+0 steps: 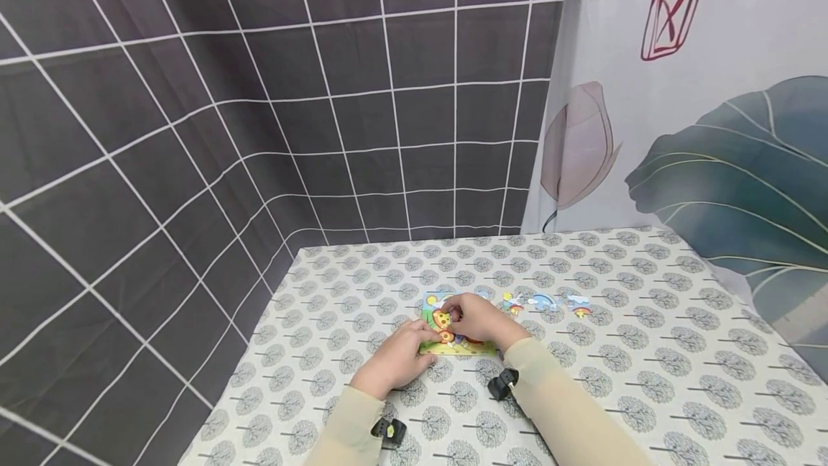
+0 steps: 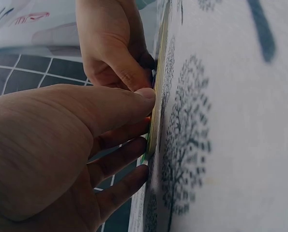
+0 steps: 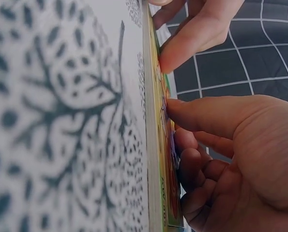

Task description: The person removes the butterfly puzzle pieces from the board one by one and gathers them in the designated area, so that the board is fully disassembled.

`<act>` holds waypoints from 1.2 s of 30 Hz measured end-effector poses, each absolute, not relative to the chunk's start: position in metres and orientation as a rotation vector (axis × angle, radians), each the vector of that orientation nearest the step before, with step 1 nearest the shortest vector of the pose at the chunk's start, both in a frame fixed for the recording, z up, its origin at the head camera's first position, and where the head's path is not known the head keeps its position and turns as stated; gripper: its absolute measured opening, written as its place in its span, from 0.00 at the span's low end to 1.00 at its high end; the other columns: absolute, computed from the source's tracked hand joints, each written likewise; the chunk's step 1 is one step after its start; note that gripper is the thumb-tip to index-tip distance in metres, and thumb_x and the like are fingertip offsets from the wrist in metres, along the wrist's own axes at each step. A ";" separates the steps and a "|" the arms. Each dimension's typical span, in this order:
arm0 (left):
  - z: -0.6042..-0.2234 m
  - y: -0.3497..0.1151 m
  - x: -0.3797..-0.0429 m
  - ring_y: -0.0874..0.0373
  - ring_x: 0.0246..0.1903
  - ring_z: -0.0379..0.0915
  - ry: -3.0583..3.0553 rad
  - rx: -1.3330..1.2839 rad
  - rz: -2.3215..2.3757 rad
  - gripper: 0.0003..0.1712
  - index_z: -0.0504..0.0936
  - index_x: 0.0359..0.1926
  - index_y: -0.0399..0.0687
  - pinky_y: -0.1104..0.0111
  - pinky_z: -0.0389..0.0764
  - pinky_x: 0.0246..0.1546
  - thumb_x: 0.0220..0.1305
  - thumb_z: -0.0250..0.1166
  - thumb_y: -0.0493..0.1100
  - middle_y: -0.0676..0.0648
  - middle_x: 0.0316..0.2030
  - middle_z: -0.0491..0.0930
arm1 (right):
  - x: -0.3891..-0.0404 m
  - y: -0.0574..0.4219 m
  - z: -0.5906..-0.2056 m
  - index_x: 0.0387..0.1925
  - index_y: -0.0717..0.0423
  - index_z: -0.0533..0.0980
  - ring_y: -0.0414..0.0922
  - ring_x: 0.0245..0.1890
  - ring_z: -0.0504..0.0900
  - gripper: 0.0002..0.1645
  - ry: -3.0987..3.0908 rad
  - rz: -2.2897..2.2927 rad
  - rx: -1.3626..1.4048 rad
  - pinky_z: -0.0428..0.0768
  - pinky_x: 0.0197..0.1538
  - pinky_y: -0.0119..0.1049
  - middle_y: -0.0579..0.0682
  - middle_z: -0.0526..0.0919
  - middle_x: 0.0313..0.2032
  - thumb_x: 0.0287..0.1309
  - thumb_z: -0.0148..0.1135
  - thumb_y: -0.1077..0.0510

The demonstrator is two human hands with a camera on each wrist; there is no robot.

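A colourful picture puzzle board (image 1: 475, 351), with a yellow-green lower border and red and yellow figures, lies flat on the table. My left hand (image 1: 402, 354) is at its left side, fingers fairly straight. The left thumb (image 2: 144, 95) touches the near edge, and a fingertip (image 3: 172, 60) presses on the top face. Over the middle of the board, my right hand (image 1: 479, 321) has thumb and fingers bent down to the picture surface. The right thumb (image 3: 182, 108) and fingers pinch at a puzzle piece (image 3: 174, 147) there, mostly hidden by the hand.
Beyond the right hand, loose puzzle pieces lie in a row: one yellow and red (image 1: 511, 303), one blue arched (image 1: 543, 301) and one blue and red (image 1: 579, 306). The tablecloth (image 1: 647, 358) has a tree print. A dark grid curtain (image 1: 414, 113) hangs behind.
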State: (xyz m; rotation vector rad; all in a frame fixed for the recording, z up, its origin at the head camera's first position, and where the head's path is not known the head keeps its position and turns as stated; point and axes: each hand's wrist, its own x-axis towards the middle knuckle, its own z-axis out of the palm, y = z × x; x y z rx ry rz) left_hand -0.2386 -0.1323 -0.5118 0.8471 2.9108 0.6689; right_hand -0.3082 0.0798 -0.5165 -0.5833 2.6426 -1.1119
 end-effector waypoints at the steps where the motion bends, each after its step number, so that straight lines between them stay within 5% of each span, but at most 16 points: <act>1: -0.511 -0.132 -0.238 0.59 0.59 0.73 2.912 0.848 0.664 0.23 0.85 0.63 0.51 0.60 0.75 0.68 0.68 0.71 0.43 0.57 0.57 0.79 | -0.308 0.080 -0.517 0.54 0.56 0.84 0.39 0.20 0.74 0.21 2.649 -1.104 -0.582 0.76 0.24 0.32 0.45 0.79 0.26 0.58 0.72 0.66; 20: -0.512 -0.132 -0.237 0.58 0.59 0.72 2.908 0.833 0.633 0.23 0.84 0.63 0.54 0.59 0.76 0.67 0.69 0.71 0.44 0.57 0.56 0.79 | -0.310 0.075 -0.523 0.43 0.49 0.82 0.41 0.33 0.77 0.17 2.726 -1.105 -0.570 0.80 0.42 0.39 0.43 0.79 0.33 0.52 0.76 0.65; 26: -0.514 -0.133 -0.240 0.61 0.56 0.73 2.916 0.862 0.633 0.22 0.85 0.62 0.54 0.62 0.78 0.63 0.68 0.71 0.45 0.59 0.51 0.78 | -0.311 0.075 -0.522 0.42 0.50 0.81 0.41 0.32 0.77 0.18 2.752 -1.140 -0.561 0.80 0.41 0.38 0.43 0.79 0.32 0.49 0.75 0.69; 36: -0.512 -0.133 -0.239 0.58 0.60 0.73 2.910 0.855 0.627 0.22 0.84 0.64 0.53 0.60 0.76 0.67 0.69 0.70 0.45 0.57 0.56 0.79 | -0.313 0.073 -0.527 0.40 0.49 0.81 0.40 0.31 0.77 0.17 2.783 -1.182 -0.589 0.81 0.40 0.38 0.42 0.79 0.30 0.52 0.73 0.70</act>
